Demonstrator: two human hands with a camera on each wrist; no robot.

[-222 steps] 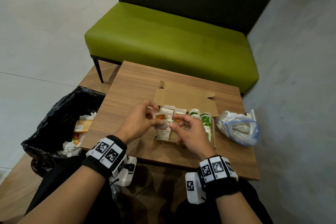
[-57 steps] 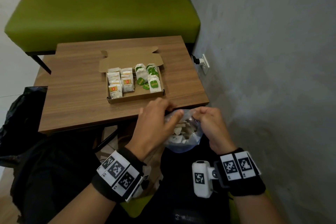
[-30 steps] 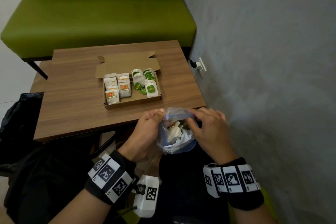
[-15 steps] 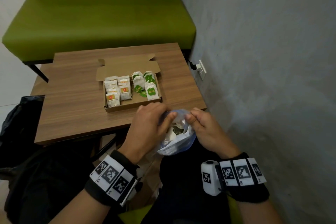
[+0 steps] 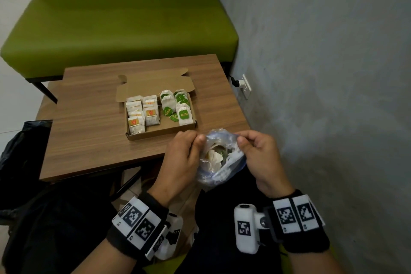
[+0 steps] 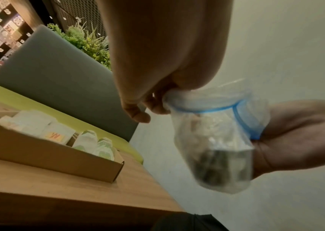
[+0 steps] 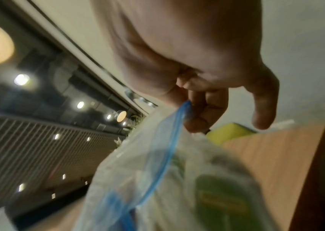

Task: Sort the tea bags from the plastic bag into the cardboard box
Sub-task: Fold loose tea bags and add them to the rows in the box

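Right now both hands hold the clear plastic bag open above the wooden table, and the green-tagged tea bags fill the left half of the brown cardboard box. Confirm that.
One detail is wrong: the head view shows the green-tagged tea bags in the right half of the brown cardboard box; orange-labelled ones fill the left. Left hand and right hand do hold the clear plastic bag open.

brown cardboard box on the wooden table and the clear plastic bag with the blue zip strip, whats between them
Only a bare strip of wooden table separates the brown cardboard box from the clear plastic bag; the head view shows it.

L hand (image 5: 180, 158) regripped bag (image 5: 219, 162) rim
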